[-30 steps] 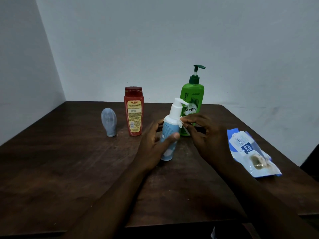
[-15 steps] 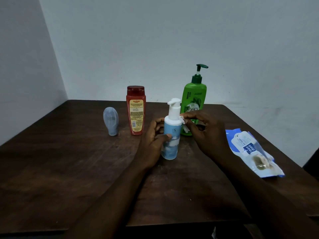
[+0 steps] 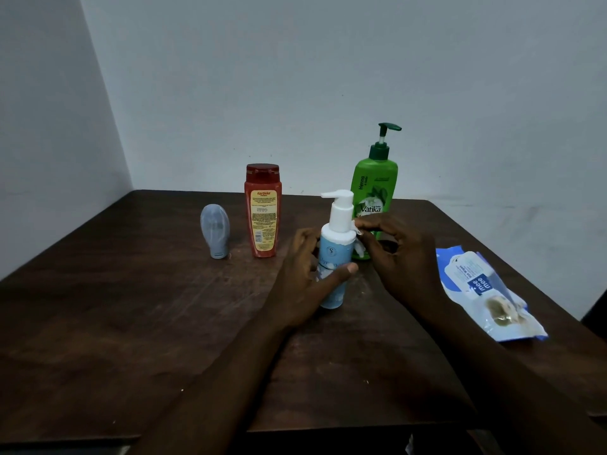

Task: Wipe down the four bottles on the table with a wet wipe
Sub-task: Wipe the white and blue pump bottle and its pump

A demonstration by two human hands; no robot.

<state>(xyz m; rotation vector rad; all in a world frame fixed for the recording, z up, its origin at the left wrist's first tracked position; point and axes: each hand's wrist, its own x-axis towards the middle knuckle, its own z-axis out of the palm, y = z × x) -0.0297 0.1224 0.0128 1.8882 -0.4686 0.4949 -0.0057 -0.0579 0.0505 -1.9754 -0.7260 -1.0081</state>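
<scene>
Head view gives me the dark wooden table point(image 3: 131, 307) with all four bottles upright. Near the middle, my left hand point(image 3: 305, 284) grips the body of the pale blue pump bottle point(image 3: 332, 252), thumb across the front of its label, fingers behind it; its base appears to rest on the table. My right hand point(image 3: 404, 257) pinches a small white wet wipe point(image 3: 359, 248) against the bottle's shoulder, just below the white pump collar. Directly behind stands the green pump bottle point(image 3: 374, 185), its lower part hidden by my right hand. Further left stand the red bottle point(image 3: 262, 211) and, beside it, the grey tube point(image 3: 215, 229) on its cap, both apart from my hands. A blue wipe pack point(image 3: 483, 290) lies flat on the table's right side.
</scene>
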